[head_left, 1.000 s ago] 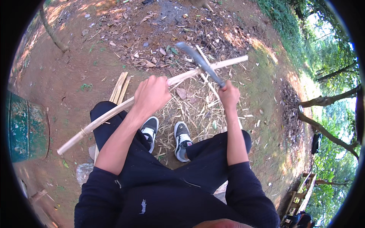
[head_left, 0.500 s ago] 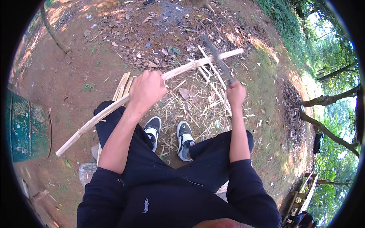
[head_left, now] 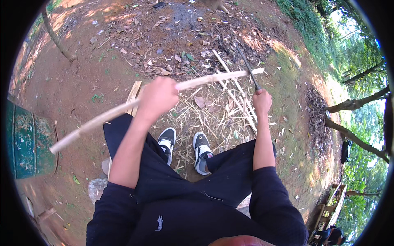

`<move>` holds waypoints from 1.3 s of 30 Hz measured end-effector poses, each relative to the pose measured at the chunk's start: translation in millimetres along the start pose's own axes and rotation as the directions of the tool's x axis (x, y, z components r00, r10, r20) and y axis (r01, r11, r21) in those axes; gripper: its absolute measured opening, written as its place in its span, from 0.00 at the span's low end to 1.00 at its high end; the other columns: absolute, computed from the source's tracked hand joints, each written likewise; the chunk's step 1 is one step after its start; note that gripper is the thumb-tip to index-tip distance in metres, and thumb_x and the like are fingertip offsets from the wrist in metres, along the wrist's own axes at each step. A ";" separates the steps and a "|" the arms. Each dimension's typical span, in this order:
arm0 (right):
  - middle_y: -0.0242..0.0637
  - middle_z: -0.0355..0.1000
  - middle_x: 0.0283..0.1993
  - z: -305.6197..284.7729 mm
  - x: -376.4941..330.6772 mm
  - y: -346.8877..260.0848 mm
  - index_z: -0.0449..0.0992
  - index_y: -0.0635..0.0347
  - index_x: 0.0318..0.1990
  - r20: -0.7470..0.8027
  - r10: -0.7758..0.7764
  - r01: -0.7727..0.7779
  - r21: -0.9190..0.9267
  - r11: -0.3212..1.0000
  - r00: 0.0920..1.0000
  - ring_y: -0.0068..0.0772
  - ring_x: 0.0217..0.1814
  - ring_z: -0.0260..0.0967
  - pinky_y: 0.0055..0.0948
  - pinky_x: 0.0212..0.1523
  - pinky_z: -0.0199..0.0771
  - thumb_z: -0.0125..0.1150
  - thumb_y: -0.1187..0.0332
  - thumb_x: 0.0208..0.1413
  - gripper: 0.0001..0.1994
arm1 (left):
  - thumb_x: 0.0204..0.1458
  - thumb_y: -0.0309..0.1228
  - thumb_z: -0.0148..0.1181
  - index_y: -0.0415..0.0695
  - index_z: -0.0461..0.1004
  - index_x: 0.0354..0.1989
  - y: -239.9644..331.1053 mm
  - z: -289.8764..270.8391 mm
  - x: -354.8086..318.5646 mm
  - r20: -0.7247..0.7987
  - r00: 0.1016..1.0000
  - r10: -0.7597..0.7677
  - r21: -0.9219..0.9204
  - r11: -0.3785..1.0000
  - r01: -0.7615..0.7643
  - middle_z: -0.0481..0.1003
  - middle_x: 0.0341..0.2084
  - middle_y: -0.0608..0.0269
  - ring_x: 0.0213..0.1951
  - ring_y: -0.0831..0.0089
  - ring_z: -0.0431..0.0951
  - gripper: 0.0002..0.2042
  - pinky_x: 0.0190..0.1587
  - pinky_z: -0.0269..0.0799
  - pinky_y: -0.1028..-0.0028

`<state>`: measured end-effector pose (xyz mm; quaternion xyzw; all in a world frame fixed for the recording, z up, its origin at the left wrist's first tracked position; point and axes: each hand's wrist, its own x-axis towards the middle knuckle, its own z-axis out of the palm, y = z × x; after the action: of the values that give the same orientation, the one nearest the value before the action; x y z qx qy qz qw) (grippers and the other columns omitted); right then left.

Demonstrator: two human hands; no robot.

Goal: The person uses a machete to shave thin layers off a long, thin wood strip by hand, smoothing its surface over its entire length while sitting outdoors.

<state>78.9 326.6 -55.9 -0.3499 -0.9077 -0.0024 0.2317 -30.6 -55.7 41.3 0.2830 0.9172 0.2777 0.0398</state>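
My left hand [head_left: 158,96] is closed around the middle of a long, pale split bamboo strip [head_left: 98,119] with visible nodes. The strip slants across in front of me above the ground, its left end lower and nearer. My right hand [head_left: 262,101] grips the handle of a long knife [head_left: 246,63], whose narrow dark blade points away from me. The blade crosses the strip close to its far right end; whether it touches cannot be told.
Pale bamboo strips [head_left: 234,91] lie ahead on the right, and a few more [head_left: 133,93] by my left knee. Shavings [head_left: 205,110] litter the ground around my shoes [head_left: 201,147]. A green metal drum [head_left: 33,141] stands at the left, with a stone [head_left: 97,188] nearby.
The knife has moved right along the strip toward its far end, my right hand with it. The strip lies flatter: its left end has risen and its right end has dropped.
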 end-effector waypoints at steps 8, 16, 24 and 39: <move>0.50 0.78 0.27 -15.6 -28.3 -31.3 0.78 0.58 0.33 0.157 -0.109 0.115 -0.031 0.993 0.982 0.54 0.29 0.78 0.52 0.33 0.77 0.59 0.62 0.53 0.09 | 0.48 0.32 0.57 0.40 0.81 0.33 -15.8 -8.6 0.0 -0.049 0.990 -0.130 0.121 0.983 0.135 0.79 0.34 0.41 0.40 0.48 0.81 0.11 0.45 0.74 0.55; 0.51 0.79 0.34 -5.0 2.7 10.8 0.80 0.63 0.34 0.212 0.287 -0.279 -0.067 0.958 0.934 0.53 0.38 0.79 0.48 0.40 0.79 0.54 0.61 0.56 0.14 | 0.52 0.34 0.55 0.43 0.83 0.36 -21.5 -34.3 -5.9 0.030 0.989 -0.144 0.165 0.977 0.137 0.79 0.30 0.45 0.38 0.47 0.80 0.12 0.46 0.74 0.53; 0.36 0.68 0.18 48.1 6.7 78.7 0.74 0.66 0.23 0.430 0.485 -0.641 0.393 0.659 0.762 0.27 0.17 0.64 0.32 0.19 0.64 0.61 0.71 0.49 0.08 | 0.53 0.31 0.53 0.42 0.81 0.30 -23.7 -14.6 5.3 0.051 0.997 -0.065 -0.019 0.998 0.066 0.78 0.25 0.48 0.32 0.50 0.80 0.10 0.39 0.72 0.55; 0.28 0.61 0.17 -20.5 -10.0 -0.2 0.66 0.61 0.25 0.287 0.469 -0.435 0.867 0.244 0.835 0.21 0.16 0.61 0.25 0.16 0.60 0.58 0.74 0.54 0.08 | 0.63 0.34 0.49 0.33 0.75 0.31 -24.3 14.3 12.2 -0.173 0.981 0.084 -0.168 0.979 -0.114 0.73 0.21 0.40 0.28 0.45 0.76 0.16 0.33 0.67 0.54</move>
<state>93.9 316.7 -41.8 -0.4099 -0.6133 0.5526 0.3879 -49.6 -58.9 17.4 0.2997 0.8737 0.3823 -0.0253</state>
